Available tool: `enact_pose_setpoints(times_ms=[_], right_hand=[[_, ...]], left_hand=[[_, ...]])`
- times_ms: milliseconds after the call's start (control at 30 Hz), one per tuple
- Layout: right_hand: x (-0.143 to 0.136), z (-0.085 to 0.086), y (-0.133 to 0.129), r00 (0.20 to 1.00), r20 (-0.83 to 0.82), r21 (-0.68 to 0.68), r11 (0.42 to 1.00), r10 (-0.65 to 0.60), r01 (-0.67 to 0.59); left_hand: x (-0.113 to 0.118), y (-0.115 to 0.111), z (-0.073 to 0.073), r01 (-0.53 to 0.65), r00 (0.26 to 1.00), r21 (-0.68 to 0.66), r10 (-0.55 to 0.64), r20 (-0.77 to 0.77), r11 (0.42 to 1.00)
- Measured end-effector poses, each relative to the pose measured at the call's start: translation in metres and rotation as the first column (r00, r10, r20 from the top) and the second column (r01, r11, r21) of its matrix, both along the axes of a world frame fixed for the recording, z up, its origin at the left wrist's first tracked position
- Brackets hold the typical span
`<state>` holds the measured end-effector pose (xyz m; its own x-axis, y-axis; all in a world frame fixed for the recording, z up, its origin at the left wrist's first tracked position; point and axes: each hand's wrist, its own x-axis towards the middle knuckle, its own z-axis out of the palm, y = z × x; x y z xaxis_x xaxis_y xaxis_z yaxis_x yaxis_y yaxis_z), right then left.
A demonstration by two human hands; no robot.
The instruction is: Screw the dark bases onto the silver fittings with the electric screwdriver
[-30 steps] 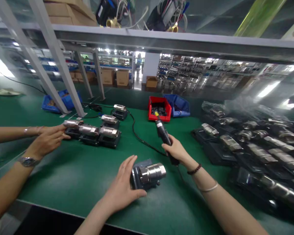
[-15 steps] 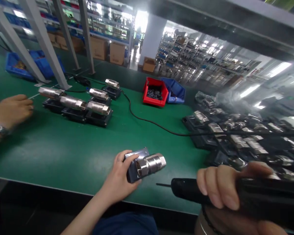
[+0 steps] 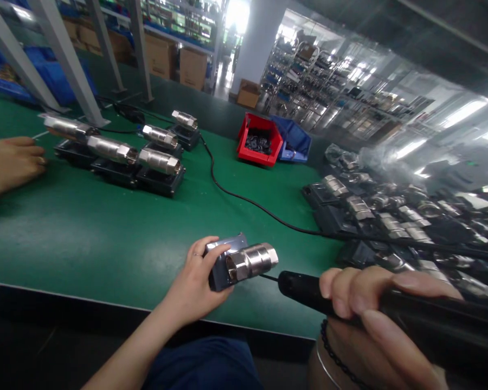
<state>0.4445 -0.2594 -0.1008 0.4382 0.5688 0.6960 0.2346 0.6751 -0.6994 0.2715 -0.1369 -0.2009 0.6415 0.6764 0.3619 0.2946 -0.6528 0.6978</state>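
Near the front edge of the green table, my left hand (image 3: 199, 279) grips a dark box-shaped unit (image 3: 219, 271) topped by a silver metal fitting (image 3: 254, 260). Its thumb and fingers wrap round the unit's left side. On the right, my right hand (image 3: 370, 303) is closed round a black power screwdriver (image 3: 305, 292). The screwdriver's thin bit points left, its end at the lower right of the fitting. Whether the tip touches the unit is hidden behind the fitting.
Several like units (image 3: 158, 170) stand at the left, beside another person's hand (image 3: 14, 162). A red bin (image 3: 258, 154) of small dark parts and a blue bin (image 3: 295, 143) sit at the back. Many units (image 3: 358, 208) crowd the right; a black cable (image 3: 252, 203) crosses the table.
The screwdriver has moved left and up, so its bit now meets the fitting's outline. My left hand still holds the unit. The view has shifted slightly.
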Motion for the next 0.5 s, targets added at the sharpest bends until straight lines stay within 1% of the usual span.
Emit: enact_pose_setpoints(times_ms=[67, 200, 400, 500], right_hand=[[0.001, 0.000, 0.003, 1.000, 0.000, 0.024, 0.999, 0.024, -0.024], [-0.001, 0.002, 0.007, 0.998, -0.027, 0.021, 0.999, 0.051, -0.050], [-0.002, 0.015, 0.013, 0.992, -0.012, -0.074, 0.990, 0.123, -0.123], [-0.004, 0.018, 0.016, 0.992, -0.035, -0.109, 0.986, 0.122, -0.125]], left_hand=[[0.000, 0.000, 0.001, 0.006, 1.000, 0.008, -0.006, 0.008, 1.000], [0.000, 0.000, 0.002, 0.008, 1.000, 0.008, -0.008, 0.001, 1.000], [0.000, 0.000, 0.002, 0.012, 1.000, 0.004, -0.012, -0.012, 1.000], [0.000, 0.000, 0.004, 0.007, 1.000, 0.002, -0.007, -0.021, 1.000]])
